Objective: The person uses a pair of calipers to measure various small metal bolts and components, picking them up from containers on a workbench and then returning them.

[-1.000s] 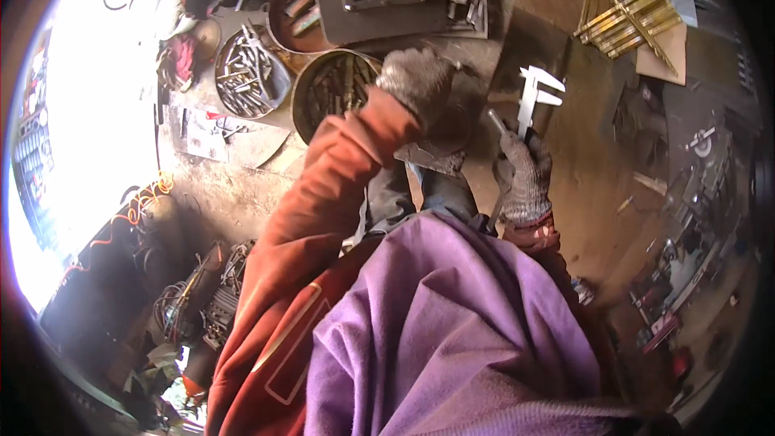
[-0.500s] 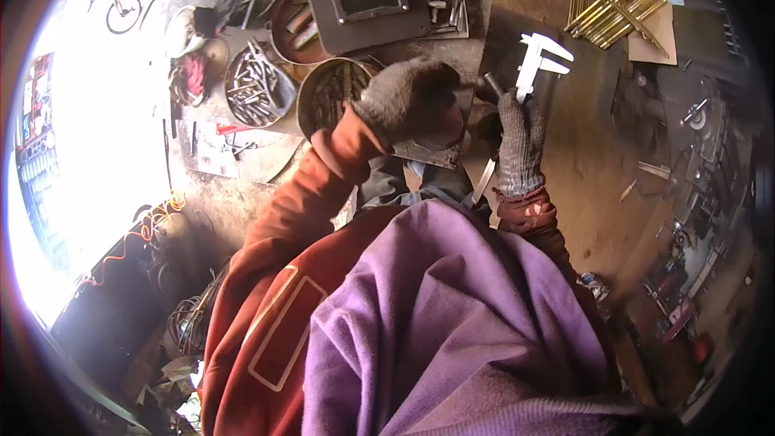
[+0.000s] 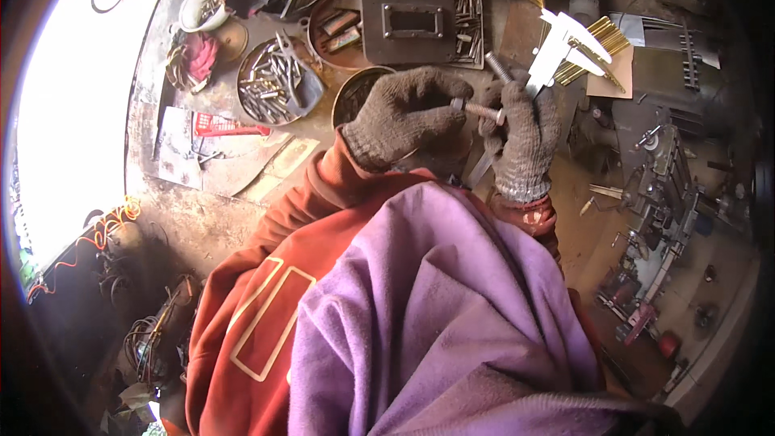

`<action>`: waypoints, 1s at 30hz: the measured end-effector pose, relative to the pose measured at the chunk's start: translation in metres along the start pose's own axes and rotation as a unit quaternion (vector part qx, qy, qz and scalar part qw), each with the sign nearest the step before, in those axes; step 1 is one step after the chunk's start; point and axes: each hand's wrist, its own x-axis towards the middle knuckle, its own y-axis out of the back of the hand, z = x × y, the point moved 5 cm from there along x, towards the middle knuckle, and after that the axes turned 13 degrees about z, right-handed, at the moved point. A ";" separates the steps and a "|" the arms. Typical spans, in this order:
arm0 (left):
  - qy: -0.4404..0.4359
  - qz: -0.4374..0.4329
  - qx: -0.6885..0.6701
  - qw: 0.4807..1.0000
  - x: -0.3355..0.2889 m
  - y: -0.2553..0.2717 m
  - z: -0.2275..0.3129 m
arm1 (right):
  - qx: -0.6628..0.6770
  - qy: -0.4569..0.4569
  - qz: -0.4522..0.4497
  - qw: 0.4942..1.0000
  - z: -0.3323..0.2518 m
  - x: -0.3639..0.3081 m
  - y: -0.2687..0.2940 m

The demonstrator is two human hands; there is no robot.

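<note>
Both my hands wear dirty knitted work gloves. My left hand (image 3: pixel 408 113) pinches the left end of a rusty bolt (image 3: pixel 481 111) between thumb and forefinger; what looks like a nut sits at that end. The bolt's other end reaches the fingers of my right hand (image 3: pixel 525 137). That hand is closed around a white-looking vernier caliper (image 3: pixel 549 56), its jaws pointing up and away, its lower beam coming out below the glove. A second bolt or threaded rod (image 3: pixel 498 67) sticks up between the right fingers. Whether the right fingertips also grip the first bolt cannot be made out.
A welding mask (image 3: pixel 408 44) lies ahead among metal pieces. Left of it stand a pan of drill bits and pliers (image 3: pixel 270 85), a round tin (image 3: pixel 339 4) and a white bowl (image 3: pixel 202 20). Brass-coloured rods (image 3: pixel 597 40) lie at far right; a machine (image 3: pixel 662 194) stands further right.
My left hand has turned and opened its grip to view, showing the rusty bolt held toward the right hand. The caliper is still in my right hand. The whole view has shifted.
</note>
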 end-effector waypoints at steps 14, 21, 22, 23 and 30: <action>-0.073 -0.027 0.002 0.997 0.007 0.053 0.044 | -0.052 0.108 0.050 0.991 -0.015 -0.026 -0.073; -0.039 -0.055 0.151 0.986 0.028 0.089 0.042 | -0.124 0.073 0.005 0.990 0.004 -0.011 -0.097; -0.029 -0.071 0.125 0.989 0.032 0.092 0.039 | -0.125 0.069 0.031 0.989 0.006 -0.014 -0.100; -0.015 -0.083 0.099 0.992 0.033 0.096 0.031 | -0.127 0.066 -0.008 0.990 0.011 -0.013 -0.105; -0.280 -0.065 0.344 0.894 0.055 0.125 0.066 | -0.165 -0.081 0.012 0.983 0.054 0.019 -0.136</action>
